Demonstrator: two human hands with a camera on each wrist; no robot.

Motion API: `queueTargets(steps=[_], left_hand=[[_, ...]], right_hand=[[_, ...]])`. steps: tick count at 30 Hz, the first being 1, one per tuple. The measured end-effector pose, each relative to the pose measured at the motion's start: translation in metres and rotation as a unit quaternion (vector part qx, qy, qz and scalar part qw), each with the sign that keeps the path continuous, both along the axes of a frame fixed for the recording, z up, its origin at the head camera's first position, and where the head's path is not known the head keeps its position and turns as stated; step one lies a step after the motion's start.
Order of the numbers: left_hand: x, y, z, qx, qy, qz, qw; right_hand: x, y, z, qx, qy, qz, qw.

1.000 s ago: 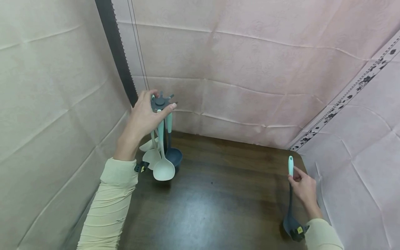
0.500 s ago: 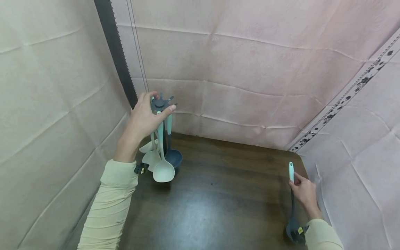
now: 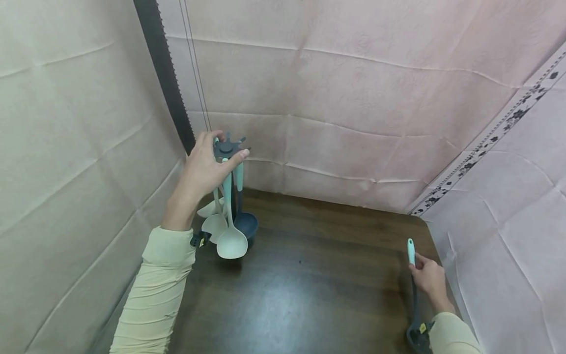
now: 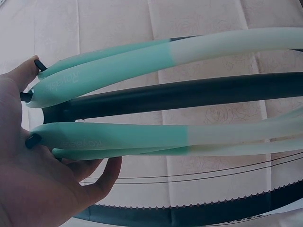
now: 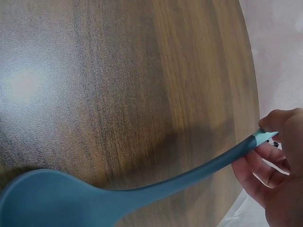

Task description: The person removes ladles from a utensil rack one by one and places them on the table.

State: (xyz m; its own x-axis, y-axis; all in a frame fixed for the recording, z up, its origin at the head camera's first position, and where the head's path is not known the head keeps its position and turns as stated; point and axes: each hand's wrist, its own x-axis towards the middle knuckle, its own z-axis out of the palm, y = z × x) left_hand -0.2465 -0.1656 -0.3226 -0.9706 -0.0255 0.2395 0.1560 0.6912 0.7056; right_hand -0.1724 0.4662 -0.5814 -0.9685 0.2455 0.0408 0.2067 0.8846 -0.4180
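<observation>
My left hand [image 3: 205, 160] grips the dark top of a utensil stand [image 3: 226, 146], thumb on the near right side. From its hooks hang several utensils with mint handles [image 4: 111, 135], among them a white ladle [image 3: 232, 243] and a dark blue ladle [image 3: 246, 223]. The stand's dark post [image 4: 189, 92] shows between the handles in the left wrist view. At the far right, my right hand [image 3: 431, 280] pinches another dark blue ladle [image 5: 180, 182] near where its mint grip begins. That ladle's bowl hangs toward me, partly hidden by the wrist camera in the head view.
A dark brown wooden table [image 3: 309, 280] with a rounded far right corner lies below. Pale creased cloth [image 3: 331, 113] hangs behind it, and more cloth [image 3: 499, 236] closes in the right side. The left cloth wall [image 3: 88, 162] stands close to my left arm.
My right hand has moved slightly toward me, lowering the ladle's handle end in the head view. The left hand and the stand have stayed almost still.
</observation>
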Motion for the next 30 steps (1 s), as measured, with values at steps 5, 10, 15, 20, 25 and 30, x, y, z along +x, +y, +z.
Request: queueTargets(steps=[5,10,15,20,25,30], left_hand=[[-0.002,0.001,0.000,0.001,0.001,0.001,1.0000],[-0.004,0.004,0.000,0.000,-0.002,-0.004,1.0000],[-0.006,0.005,-0.002,0.006,0.003,-0.004,1.0000],[-0.007,0.005,-0.004,0.009,0.006,-0.003,0.9999],[-0.006,0.003,-0.004,0.008,0.005,-0.004,0.9999],[-0.007,0.001,-0.005,0.005,0.006,-0.003,1.0000]], right_hand=[[-0.001,0.004,-0.004,0.010,-0.014,0.013,0.9998],[0.000,0.008,-0.008,0.001,-0.058,0.009,0.9983],[0.000,0.010,-0.010,0.002,-0.083,0.006,0.9965],[0.001,0.010,-0.009,0.009,-0.114,0.007,0.9934],[0.003,0.009,-0.009,0.011,-0.136,0.018,0.9904],[0.002,0.007,-0.015,0.016,-0.132,0.030,0.9906]])
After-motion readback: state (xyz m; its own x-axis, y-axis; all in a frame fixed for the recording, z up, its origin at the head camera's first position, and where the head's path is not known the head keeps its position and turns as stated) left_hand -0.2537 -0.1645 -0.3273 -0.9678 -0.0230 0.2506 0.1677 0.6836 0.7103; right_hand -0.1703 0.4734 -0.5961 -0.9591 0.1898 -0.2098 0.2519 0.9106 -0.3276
